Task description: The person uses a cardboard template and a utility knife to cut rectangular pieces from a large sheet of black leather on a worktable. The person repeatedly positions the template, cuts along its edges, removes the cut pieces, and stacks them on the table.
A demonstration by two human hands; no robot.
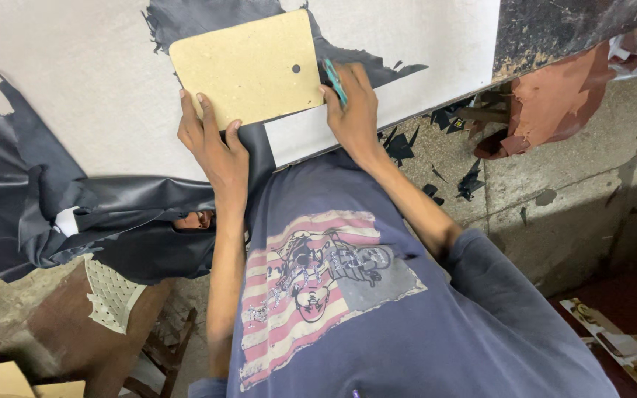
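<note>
One tan board template (248, 66) with rounded corners and a single small dark hole lies flat on a sheet of black leather (208, 18), which is spread over the white worktop (75, 81). The left hand (211, 140) presses on the template's near edge, its fingers spread and laid flat across the board's lower left corner. The right hand (352, 110) sits just beside the template's right edge, fingers pressed together around one teal-handled tool (335, 79) whose tip meets that edge — whether it is a pen or a blade cannot be told. The leather hangs off the worktop's near edge in folds at the left. On the concrete floor (554, 177) lie several small black offcuts (470, 180) — and one brown piece of leather (554, 99) hangs from the worktop's far right.
</note>
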